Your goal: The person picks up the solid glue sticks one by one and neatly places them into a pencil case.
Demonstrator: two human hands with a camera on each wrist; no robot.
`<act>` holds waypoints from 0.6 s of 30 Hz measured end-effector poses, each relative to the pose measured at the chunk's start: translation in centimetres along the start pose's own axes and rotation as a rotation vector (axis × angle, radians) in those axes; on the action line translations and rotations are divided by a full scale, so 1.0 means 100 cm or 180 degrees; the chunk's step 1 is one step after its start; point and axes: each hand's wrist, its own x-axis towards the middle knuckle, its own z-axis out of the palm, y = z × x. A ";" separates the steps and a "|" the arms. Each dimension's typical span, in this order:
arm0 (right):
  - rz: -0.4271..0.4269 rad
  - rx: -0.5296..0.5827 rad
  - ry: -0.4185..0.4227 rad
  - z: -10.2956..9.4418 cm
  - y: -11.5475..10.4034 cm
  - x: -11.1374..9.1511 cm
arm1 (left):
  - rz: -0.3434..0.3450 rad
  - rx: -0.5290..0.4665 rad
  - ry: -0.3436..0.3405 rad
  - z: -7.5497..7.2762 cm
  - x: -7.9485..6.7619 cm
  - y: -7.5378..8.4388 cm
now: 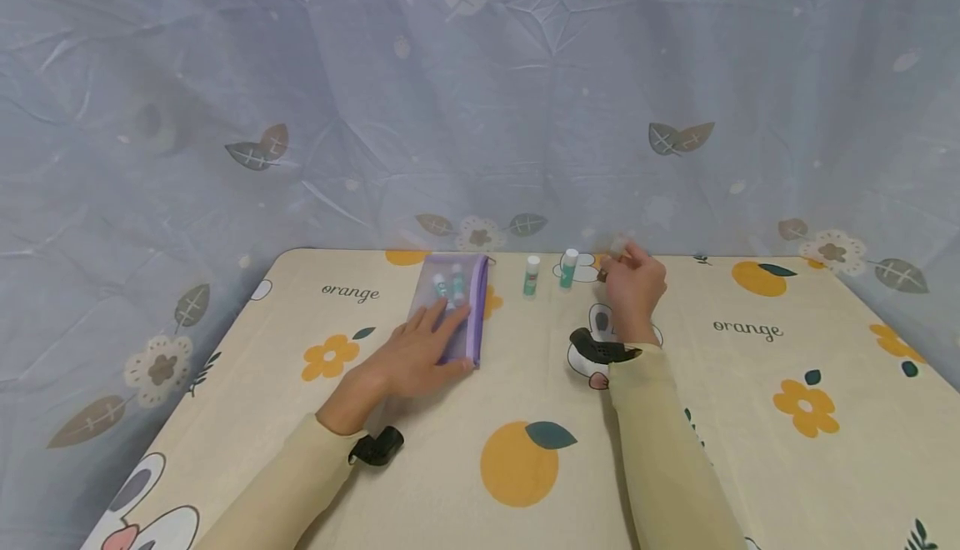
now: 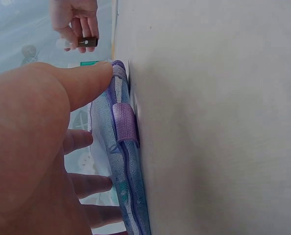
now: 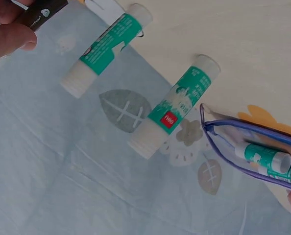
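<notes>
My left hand (image 1: 420, 354) rests with fingers spread on a see-through mesh pouch (image 1: 475, 325) with purple zip edging. Inside the pouch lie two green-and-white glue sticks (image 3: 267, 157). In the right wrist view, the pouch's purple edges look parted. To the right of the pouch stand two more upright glue sticks, one (image 1: 531, 277) nearer the pouch and one (image 1: 568, 269) farther right. At the table's far edge, my right hand (image 1: 634, 287) pinches a small stick with a dark brown label (image 3: 40, 17) and a whitish end; the fingers partly hide it.
A cream cloth (image 1: 420, 483) printed with oranges, flowers and rabbits covers the table. Behind the far edge hangs a grey-blue curtain (image 1: 480, 117) with leaf prints, close to the standing glue sticks. Black wrist cameras (image 1: 378, 447) are strapped on both wrists.
</notes>
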 end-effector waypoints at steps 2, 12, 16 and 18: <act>-0.0039 -0.0003 -0.0008 -0.001 -0.002 0.000 | 0.0006 0.0003 0.0005 0.000 0.000 0.000; -0.0127 0.0041 -0.0005 -0.002 -0.012 -0.001 | -0.0003 0.0009 0.0003 0.000 0.000 0.000; -0.0166 0.0005 -0.0002 -0.003 -0.017 -0.001 | -0.0008 0.0030 0.0002 0.000 0.000 0.000; -0.0190 -0.0019 0.0001 -0.003 -0.020 -0.002 | -0.0005 0.0031 0.0006 0.000 0.000 0.000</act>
